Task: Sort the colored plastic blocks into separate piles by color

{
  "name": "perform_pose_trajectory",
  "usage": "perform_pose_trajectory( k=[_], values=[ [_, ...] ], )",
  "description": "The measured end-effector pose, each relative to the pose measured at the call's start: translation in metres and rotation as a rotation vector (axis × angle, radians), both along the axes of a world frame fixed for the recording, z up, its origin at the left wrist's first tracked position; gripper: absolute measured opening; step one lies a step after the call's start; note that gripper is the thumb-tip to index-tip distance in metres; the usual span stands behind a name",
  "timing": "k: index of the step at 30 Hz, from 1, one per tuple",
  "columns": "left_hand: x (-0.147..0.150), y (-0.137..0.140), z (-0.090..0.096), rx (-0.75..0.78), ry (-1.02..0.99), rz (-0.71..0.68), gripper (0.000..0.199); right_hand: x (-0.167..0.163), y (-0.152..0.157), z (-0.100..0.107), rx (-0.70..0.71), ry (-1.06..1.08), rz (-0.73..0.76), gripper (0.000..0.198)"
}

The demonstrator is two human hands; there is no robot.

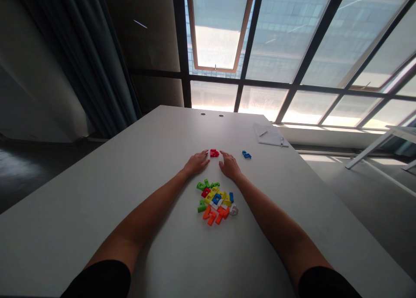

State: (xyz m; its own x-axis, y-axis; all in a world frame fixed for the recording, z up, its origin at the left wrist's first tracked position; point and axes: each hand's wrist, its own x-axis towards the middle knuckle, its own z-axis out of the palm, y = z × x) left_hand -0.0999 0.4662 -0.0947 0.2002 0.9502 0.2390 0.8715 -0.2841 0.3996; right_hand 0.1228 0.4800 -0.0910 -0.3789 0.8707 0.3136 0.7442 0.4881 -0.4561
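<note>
Both forearms [154, 207] stretch forward over the table [71, 215], flanking the coloured pile [217, 198]. Beyond it, the left hand [196, 162] and right hand [230, 165] rest apart, fingers extended, unclenched, with the red pieces [214, 153] between them; contact is unclear.

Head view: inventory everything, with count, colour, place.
Table: 1, white, centre
Red blocks: 1 cluster, red, mid-table
Blue blocks: 1 cluster, blue, mid-right
Mixed blocks: 1 pile, green, red, yellow, blue, white, orange, foreground
Paper: sheets unclear, white, table's right
Pen-like items: 2, colour unclear, at paper
Round fittings: 2, dark-centred, far end
Curtain: 1, dark blue, left
Window panes: several, pale, background
Furniture: 1, white, right edge
Floor: 1, grey, both sides
Left hand: 1, bare, beside red blocks
Right hand: 1, bare, beside red blocks
Forearms: 2, bare, beside pile
Sleeves: 2, black, bottom
</note>
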Motion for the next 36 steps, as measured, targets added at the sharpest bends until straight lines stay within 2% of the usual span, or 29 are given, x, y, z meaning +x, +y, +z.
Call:
perform_pose_trajectory(
  k=[3, 5, 9, 12, 14, 19, 25, 29, 36],
  values=[
    [-0.009, -0.017, 0.001, 0.005, -0.095, -0.029, 0.053, 0.011, -0.014, 0.000, 0.038, 0.153, 0.096, 0.036],
    [-0.016, -0.034, 0.001, 0.004, -0.173, -0.069, 0.049, 0.022, -0.029, 0.002, 0.015, 0.225, 0.256, 0.024],
    [-0.025, -0.067, 0.006, -0.051, -0.369, -0.196, 0.037, 0.039, -0.053, 0.007, -0.065, 0.238, 0.604, 0.016],
    [-0.023, -0.077, 0.011, -0.062, -0.405, -0.247, 0.029, 0.042, -0.057, 0.011, -0.087, 0.192, 0.668, 0.015],
    [-0.021, -0.078, 0.015, -0.066, -0.393, -0.256, 0.029, 0.040, -0.056, 0.012, -0.075, 0.165, 0.613, 0.017],
    [-0.016, -0.080, 0.017, 0.009, -0.262, -0.222, 0.029, 0.036, -0.052, 0.009, -0.006, 0.101, 0.324, 0.019],
    [-0.014, -0.080, 0.013, 0.053, -0.180, -0.216, 0.031, 0.046, -0.043, 0.006, 0.186, -0.059, 0.085, 0.030],
    [-0.014, -0.079, 0.012, 0.039, -0.162, -0.188, 0.033, 0.053, -0.031, 0.003, 0.164, -0.138, 0.041, 0.024],
    [-0.012, -0.080, 0.014, 0.034, -0.120, -0.171, 0.035, 0.053, -0.026, -0.002, 0.134, -0.119, 0.010, 0.026]
  ],
)
